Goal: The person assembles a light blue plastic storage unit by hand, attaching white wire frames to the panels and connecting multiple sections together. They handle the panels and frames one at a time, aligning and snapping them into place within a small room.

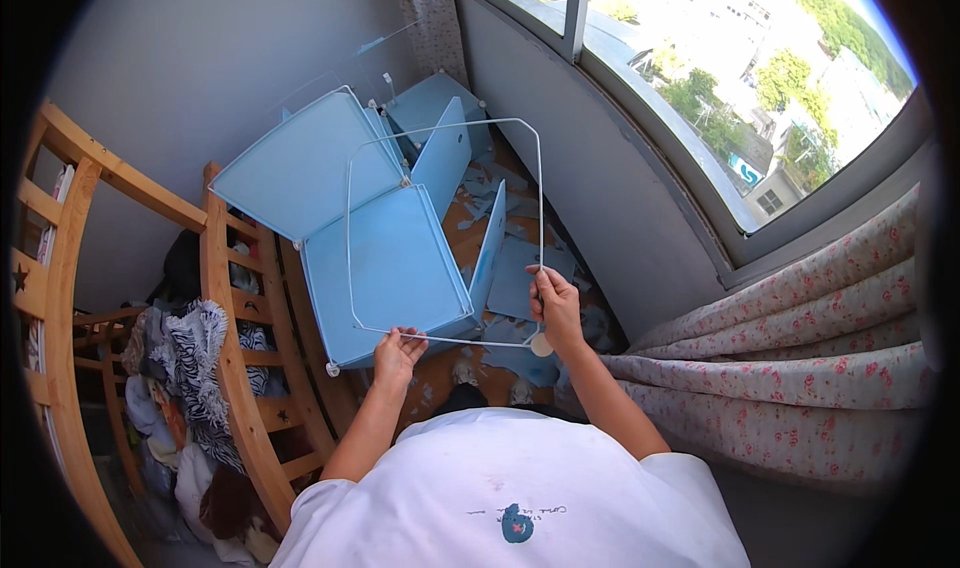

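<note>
A thin white wire frame (541, 193), roughly square with rounded corners, is held up in front of me. My left hand (398, 356) supports its near bar from below, the fingertips at the wire. My right hand (556, 306) grips the right side bar close to the near corner. A round beige piece (541, 345) sits at that corner, just below my right hand. Seen through the frame is a light blue panelled cube unit (385, 268) with white corner connectors, its open door panel (491, 243) standing out to the right.
More blue panels (320, 158) and a farther cube (430, 103) stand behind. Blue scraps and a flat panel (520, 278) lie on the brown floor. Left is a wooden bunk bed (235, 338) with piled clothes (195, 358). Right are a window (740, 98) and a floral curtain (780, 378).
</note>
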The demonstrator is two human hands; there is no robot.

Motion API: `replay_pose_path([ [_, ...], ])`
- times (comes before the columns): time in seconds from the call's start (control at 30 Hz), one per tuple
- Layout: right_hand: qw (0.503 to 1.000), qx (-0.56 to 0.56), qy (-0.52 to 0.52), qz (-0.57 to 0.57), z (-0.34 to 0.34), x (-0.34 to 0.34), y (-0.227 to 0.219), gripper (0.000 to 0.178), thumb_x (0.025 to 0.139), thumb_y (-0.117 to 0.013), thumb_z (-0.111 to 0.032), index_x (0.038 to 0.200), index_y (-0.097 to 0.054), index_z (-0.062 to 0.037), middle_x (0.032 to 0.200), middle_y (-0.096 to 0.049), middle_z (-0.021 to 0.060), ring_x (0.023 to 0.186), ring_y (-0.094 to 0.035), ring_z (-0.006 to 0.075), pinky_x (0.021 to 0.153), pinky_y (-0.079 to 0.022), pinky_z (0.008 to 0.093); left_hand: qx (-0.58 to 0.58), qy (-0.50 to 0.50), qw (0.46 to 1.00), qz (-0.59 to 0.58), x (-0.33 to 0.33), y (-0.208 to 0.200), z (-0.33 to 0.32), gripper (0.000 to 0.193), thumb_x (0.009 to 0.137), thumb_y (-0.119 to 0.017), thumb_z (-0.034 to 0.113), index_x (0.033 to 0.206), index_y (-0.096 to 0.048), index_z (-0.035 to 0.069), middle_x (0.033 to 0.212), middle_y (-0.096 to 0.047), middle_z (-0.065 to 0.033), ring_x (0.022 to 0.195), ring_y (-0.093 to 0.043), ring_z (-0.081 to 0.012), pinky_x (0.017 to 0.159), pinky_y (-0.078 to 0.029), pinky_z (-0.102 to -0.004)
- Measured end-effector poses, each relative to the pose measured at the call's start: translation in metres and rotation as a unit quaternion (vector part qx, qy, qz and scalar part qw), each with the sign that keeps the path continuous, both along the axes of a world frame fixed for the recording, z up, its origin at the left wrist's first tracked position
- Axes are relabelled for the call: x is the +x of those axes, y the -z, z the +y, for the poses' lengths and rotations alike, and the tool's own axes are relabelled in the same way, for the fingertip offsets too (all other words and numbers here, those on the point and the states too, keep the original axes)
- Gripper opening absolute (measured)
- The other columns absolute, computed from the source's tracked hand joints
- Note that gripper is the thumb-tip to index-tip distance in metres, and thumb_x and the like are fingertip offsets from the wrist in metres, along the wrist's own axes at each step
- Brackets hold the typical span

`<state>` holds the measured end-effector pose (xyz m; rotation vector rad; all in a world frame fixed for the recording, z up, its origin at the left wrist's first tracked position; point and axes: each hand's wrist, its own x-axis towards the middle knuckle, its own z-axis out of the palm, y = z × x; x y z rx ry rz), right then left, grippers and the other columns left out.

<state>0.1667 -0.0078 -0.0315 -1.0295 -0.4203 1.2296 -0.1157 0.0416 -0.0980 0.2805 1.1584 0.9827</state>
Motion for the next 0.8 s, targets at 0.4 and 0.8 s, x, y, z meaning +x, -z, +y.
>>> replay_pose_path([
  [0.4,0.987,-0.117,-0.106,-0.019,0.036,-0.043,0.047,0.023,0.092,-0.046,-0.018,0.105,-0.054,-0.001,0.066,-0.046,-0.0005,0.049,-0.04,0.005,0.039,-0.033,0.0189,-0.148,-0.064,0.987,0.012,-0.056,0.04,-0.035,0.015,0.092,-0.041,0.018,0.087,-0.047,0.005,0.095,-0.059,-0.0148,0.084,-0.058,-0.0303,0.076,-0.049,-0.0453],
  [0.8,0.97,-0.18,-0.16,-0.031,0.095,-0.076,0.07,0.022,0.092,-0.045,-0.017,0.104,-0.054,-0.0012,0.07,-0.047,0.0005,0.051,-0.041,0.0066,0.042,-0.034,0.0194,-0.073,-0.078,0.994,0.015,-0.091,0.02,-0.02,0.015,0.093,-0.041,0.021,0.092,-0.047,0.007,0.097,-0.058,-0.0116,0.083,-0.059,-0.0268,0.073,-0.05,-0.043],
])
